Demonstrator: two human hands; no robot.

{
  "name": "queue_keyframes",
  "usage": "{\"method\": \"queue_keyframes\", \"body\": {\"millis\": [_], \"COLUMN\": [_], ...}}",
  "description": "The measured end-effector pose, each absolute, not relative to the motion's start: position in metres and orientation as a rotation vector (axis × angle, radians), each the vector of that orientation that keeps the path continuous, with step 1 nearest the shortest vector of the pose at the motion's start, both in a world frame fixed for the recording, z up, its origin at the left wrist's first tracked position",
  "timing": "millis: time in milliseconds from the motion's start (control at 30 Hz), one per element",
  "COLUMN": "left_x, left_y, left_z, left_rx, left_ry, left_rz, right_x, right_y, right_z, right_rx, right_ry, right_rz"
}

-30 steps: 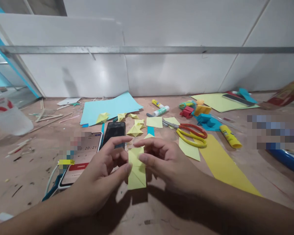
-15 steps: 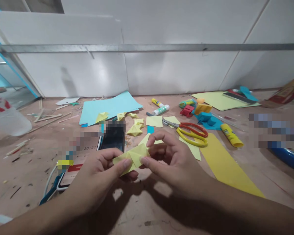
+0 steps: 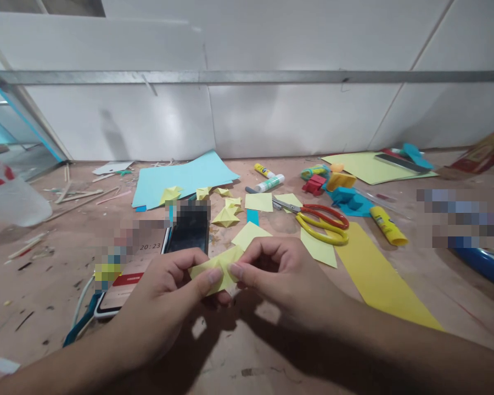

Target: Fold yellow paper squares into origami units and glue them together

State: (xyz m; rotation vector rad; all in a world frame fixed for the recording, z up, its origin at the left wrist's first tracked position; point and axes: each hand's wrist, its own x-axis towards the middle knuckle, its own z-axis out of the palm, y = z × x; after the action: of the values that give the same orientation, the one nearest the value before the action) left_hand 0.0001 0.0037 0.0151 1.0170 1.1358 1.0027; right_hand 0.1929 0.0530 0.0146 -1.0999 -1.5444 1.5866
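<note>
Left hand (image 3: pixel 168 291) pinches one end of a folded pale-yellow paper (image 3: pixel 229 257), thumb on top, fingers beneath. Right hand (image 3: pixel 288 269) nips the opposite end between thumb and forefinger. Paper sits between the two hands, raised over the littered table (image 3: pixel 49 312). Just beyond: a flat yellow square (image 3: pixel 249 235), small folded yellow pieces (image 3: pixel 227 215). Dark phone (image 3: pixel 188 236) near left hand; scissors (image 3: pixel 297 209), handles red and yellow, past the right.

Item one, pair: left hand (image 3: pixel 168 296), right hand (image 3: pixel 290 274), which we enter as bare, with slim fingers (image 3: pixel 191 257) and short thumbnails (image 3: pixel 214 275). Item two, pair: forearms (image 3: pixel 86 351), bare along all the length we see.
</note>
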Motion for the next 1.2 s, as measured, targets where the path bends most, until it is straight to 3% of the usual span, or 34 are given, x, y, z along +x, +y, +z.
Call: {"method": "queue_keyframes", "body": {"millis": [467, 700, 833, 1033, 1200], "left_x": [0.009, 0.003, 0.002, -0.005, -0.006], "left_y": [-0.001, 0.001, 0.006, 0.005, 0.000], "left_z": [0.013, 0.019, 0.014, 0.009, 0.010], "left_rx": [0.853, 0.673, 0.727, 0.954, 1.257], "left_ry": [1.075, 0.776, 0.861, 1.017, 1.174], "left_rz": [1.192, 1.147, 1.180, 1.227, 1.138], "right_x": [0.194, 0.209, 0.211, 0.211, 0.201], "right_y": [0.055, 0.055, 0.062, 0.072, 0.063], "right_z": [0.016, 0.019, 0.015, 0.013, 0.014], "right_rx": [-0.899, -0.473, -0.386, -0.329, -0.710], "right_ry": [-1.466, -1.999, -2.156, -2.253, -1.917], "right_rz": [1.525, 0.608, 0.443, 0.698, 1.130]}}
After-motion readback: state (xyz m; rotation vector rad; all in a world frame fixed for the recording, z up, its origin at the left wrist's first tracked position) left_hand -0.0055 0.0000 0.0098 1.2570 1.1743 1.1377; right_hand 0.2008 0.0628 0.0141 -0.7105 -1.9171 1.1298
